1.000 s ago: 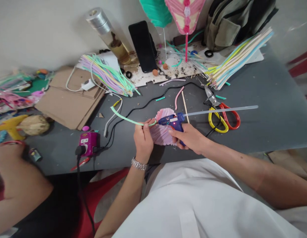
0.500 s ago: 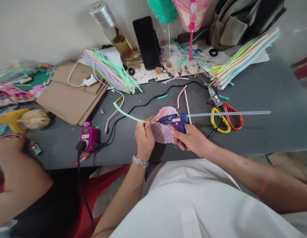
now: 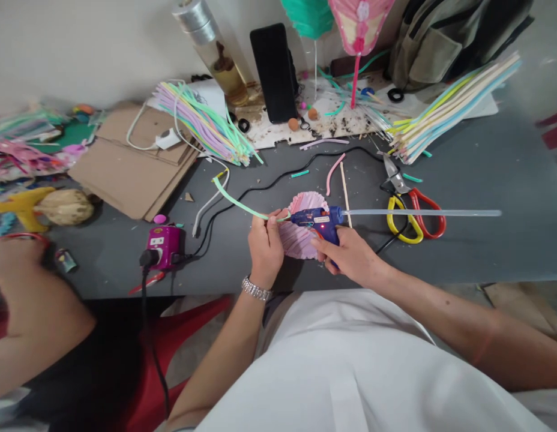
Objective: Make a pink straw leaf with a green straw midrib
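My left hand [image 3: 266, 243] pinches a pale green pipe cleaner [image 3: 237, 201], whose free end curves up to the left. My right hand [image 3: 353, 255] is wrapped round the grip of a blue glue gun [image 3: 326, 223] with a small red light lit. The gun's nozzle points left and meets the pipe cleaner beside my left fingertips. A long clear glue stick [image 3: 422, 213] juts from the gun's back over the scissors. Beneath the gun and between my hands lies a pink and lilac pleated disc [image 3: 301, 245], partly covered.
Scissors [image 3: 416, 219] with one red and one yellow handle lie right. A purple power adapter [image 3: 164, 247] stands left, its black cord crossing the table. Pipe cleaner bundles [image 3: 206, 123], a phone [image 3: 273, 72] and a bottle [image 3: 215, 57] are behind. Another person's arm [image 3: 30, 300] is at left.
The view has shifted slightly, so the scene sits a little further right. Both hands keep their grip, with the nozzle still at the green pipe cleaner.
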A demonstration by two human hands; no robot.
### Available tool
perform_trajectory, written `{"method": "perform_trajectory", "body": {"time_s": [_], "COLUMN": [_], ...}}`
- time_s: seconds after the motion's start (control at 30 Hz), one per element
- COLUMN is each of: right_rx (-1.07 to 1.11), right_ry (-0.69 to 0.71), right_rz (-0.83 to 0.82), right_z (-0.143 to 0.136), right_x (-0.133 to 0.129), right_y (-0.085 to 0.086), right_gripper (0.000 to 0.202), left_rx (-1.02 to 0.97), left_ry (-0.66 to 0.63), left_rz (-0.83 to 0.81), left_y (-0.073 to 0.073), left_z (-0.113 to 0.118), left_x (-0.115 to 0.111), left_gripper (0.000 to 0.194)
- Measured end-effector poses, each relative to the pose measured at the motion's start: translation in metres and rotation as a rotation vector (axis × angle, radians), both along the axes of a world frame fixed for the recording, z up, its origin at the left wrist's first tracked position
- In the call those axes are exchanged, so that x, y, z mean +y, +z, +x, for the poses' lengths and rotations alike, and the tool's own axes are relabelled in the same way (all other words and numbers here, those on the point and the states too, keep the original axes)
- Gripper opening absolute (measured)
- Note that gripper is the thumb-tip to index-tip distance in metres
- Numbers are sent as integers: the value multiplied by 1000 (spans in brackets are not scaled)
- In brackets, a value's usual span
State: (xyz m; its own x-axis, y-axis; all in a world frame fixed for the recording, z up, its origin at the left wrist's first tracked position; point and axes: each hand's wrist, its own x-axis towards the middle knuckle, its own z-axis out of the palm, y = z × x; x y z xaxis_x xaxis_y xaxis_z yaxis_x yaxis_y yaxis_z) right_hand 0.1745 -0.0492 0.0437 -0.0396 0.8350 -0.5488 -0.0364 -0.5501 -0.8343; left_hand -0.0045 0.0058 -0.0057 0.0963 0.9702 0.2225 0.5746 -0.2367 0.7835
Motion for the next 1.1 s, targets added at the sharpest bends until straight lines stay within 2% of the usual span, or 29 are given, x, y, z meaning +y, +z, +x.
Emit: {"method": "perform_trajectory", "body": {"time_s": [0.43, 1.1], "right_rx": [-37, -107], "right_ry": [4, -7], "right_rz": [16, 30], "right_z": [2, 3], "right_x": [-2, 2], "right_y": [-2, -19], "right_gripper": [27, 25], "left_rx": [-15, -3], "left_ry": [-5, -5], "left_rz": [17, 12], "left_y": [0, -1], "left_z": [0, -1], "left_x": [0, 0], "left_gripper": [33, 31]}}
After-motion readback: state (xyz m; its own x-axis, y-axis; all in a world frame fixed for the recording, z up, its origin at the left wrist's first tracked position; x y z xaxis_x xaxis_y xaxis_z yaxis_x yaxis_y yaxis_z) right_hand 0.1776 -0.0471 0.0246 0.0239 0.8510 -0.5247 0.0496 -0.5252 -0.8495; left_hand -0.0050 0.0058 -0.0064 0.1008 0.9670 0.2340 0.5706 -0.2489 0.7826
